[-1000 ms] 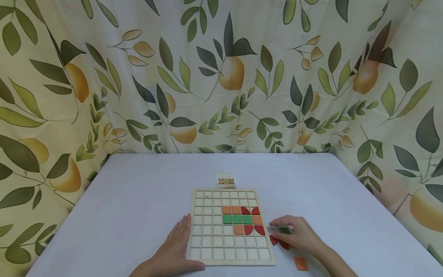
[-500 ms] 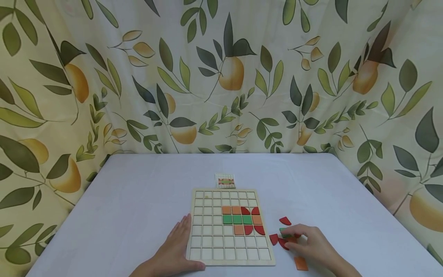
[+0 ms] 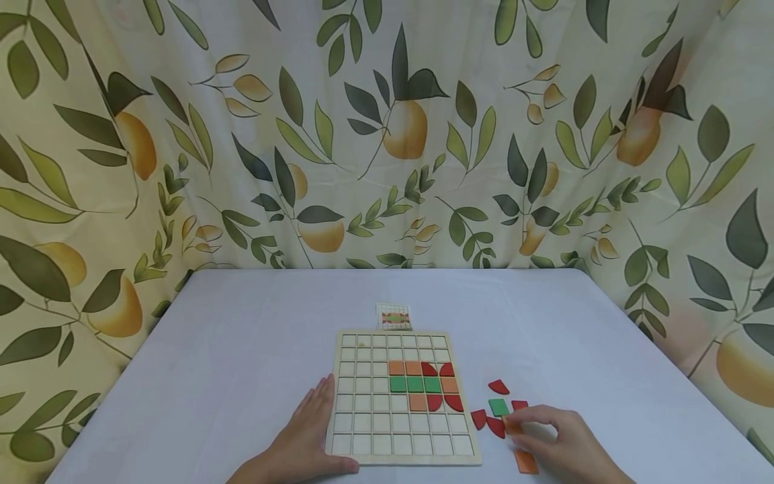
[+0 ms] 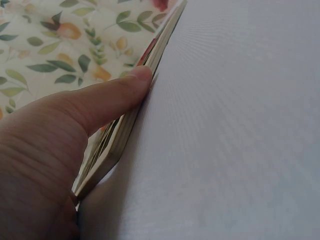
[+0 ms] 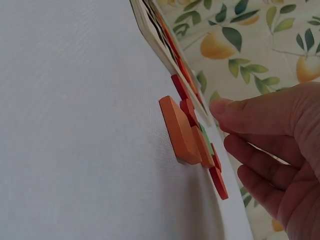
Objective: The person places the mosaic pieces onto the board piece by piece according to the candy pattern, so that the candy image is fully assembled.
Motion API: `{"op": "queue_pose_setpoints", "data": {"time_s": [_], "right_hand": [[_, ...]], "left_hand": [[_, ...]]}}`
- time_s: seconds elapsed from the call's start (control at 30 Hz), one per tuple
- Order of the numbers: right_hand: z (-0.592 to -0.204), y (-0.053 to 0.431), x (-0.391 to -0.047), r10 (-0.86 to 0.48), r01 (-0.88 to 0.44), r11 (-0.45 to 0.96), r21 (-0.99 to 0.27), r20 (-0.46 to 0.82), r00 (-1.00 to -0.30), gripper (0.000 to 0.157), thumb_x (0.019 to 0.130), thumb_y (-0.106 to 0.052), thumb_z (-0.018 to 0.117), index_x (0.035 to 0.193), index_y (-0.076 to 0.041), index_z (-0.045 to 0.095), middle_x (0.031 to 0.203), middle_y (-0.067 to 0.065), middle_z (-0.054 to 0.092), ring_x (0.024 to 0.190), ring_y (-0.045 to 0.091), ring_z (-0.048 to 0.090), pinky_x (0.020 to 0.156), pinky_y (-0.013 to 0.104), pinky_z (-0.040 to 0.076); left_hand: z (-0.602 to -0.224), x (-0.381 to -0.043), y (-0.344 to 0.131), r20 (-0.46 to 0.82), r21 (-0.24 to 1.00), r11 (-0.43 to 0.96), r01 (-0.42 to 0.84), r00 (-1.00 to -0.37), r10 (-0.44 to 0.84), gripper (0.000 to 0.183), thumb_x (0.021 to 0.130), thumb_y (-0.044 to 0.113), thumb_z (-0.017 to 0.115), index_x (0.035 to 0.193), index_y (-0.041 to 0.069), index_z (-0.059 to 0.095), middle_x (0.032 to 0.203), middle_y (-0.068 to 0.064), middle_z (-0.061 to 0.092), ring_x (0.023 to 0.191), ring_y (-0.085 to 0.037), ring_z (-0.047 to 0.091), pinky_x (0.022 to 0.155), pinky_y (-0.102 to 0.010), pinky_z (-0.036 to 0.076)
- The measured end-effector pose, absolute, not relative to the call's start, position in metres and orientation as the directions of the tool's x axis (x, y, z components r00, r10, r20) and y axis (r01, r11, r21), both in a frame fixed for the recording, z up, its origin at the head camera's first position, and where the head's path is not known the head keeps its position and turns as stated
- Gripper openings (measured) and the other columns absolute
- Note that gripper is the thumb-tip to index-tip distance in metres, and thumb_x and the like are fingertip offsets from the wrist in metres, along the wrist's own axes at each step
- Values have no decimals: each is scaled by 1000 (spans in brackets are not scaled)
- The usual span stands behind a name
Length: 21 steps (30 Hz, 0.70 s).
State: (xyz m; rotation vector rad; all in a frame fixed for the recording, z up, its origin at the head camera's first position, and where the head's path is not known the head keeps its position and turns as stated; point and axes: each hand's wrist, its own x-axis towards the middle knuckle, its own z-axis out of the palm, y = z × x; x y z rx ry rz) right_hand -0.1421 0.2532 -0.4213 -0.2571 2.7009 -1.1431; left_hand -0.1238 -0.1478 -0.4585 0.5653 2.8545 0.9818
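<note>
My left hand (image 3: pixel 301 430) rests against the lower left corner of a wooden grid board (image 3: pixel 363 423). Its fingers lie straight along the left side, and the thumb (image 4: pixel 132 85) lies on the near edge. Orange, green and red tiles sit in cells at the board's right middle. To the right of the board, my right hand (image 3: pixel 553 437) hovers over loose tiles, fingertips overlapping an orange tile (image 3: pixel 512 426) in the head view. From the right wrist, the thumb and bent fingers show apart from the tiles, nothing visible between them. A green square tile (image 3: pixel 498 407) lies just beyond the fingertips.
Red quarter-round tiles (image 3: pixel 496 427) lie around the green one, and another orange tile (image 3: pixel 526 462) is nearer the front. A small pattern card (image 3: pixel 394 316) lies behind the board on the white tablecloth (image 3: pixel 260 349). A fruit-print curtain (image 3: pixel 387 222) surrounds the table.
My right hand has moved right and toward the front, away from the board's edge. The green tile and a red tile beyond it are now uncovered. My left hand stays put.
</note>
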Motion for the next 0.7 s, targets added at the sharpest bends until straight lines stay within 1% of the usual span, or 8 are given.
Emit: {"op": "queue_pose_setpoints", "data": {"time_s": [0.03,0.07,0.17,0.23,0.3,0.47,0.5,0.7], "right_hand": [[-422,254,-141,-229,-71,686,-724,-122,-966,37,77,-36,73,106,-13,69,100,-6,66,98,20,54,85,63,38],[-423,255,-140,-224,-61,684,-726,-130,-966,38,77,-37,73,107,-14,68,100,-6,66,98,20,54,86,62,38],[-424,257,-138,-241,-67,667,-742,-129,-962,39,77,-36,72,109,-13,68,102,-5,66,97,19,55,85,57,42],[-424,259,-137,-279,-102,650,-753,-112,-954,39,78,-35,72,110,-13,68,103,-4,66,96,18,56,85,53,45],[-424,262,-136,-319,-142,635,-759,-90,-944,39,79,-35,71,110,-11,67,104,-2,66,95,16,57,83,51,46],[-424,269,-133,-373,-197,636,-746,-73,-925,40,79,-35,71,109,-9,67,104,-1,66,90,11,59,80,44,50],[-424,270,-133,-381,-203,638,-743,-76,-921,41,79,-35,71,109,-8,67,104,-1,66,90,10,59,79,43,50],[-426,273,-131,-459,-286,619,-731,-42,-887,37,81,-29,70,109,-6,66,103,0,66,90,10,59,76,44,51]], "left_hand": [[-458,-124,-148,56,603,730,323,-929,365,130,61,73,65,144,-7,3,150,-21,7,138,-31,2,108,-46,4],[-458,-123,-147,60,603,728,325,-929,366,130,61,72,65,144,-7,3,150,-22,7,138,-32,3,108,-47,5],[-459,-123,-147,60,612,723,322,-930,363,130,61,72,65,144,-7,4,150,-21,7,138,-31,3,109,-34,-3],[-459,-123,-147,52,618,722,312,-932,358,130,61,72,65,144,-6,4,151,-20,6,138,-30,2,106,-24,-9],[-459,-123,-147,46,621,722,304,-934,354,131,60,73,65,144,-5,3,151,-19,6,138,-29,2,103,-19,-11],[-458,-124,-147,37,620,726,298,-935,352,132,58,74,64,145,-5,3,151,-19,5,138,-28,1,100,-15,-14],[-458,-124,-148,38,616,728,300,-935,353,132,58,75,64,145,-5,3,151,-18,5,138,-28,1,99,-12,-15],[-459,-125,-148,57,598,734,322,-931,361,132,59,76,63,144,-6,3,151,-18,6,138,-28,2,98,-11,-15]]}}
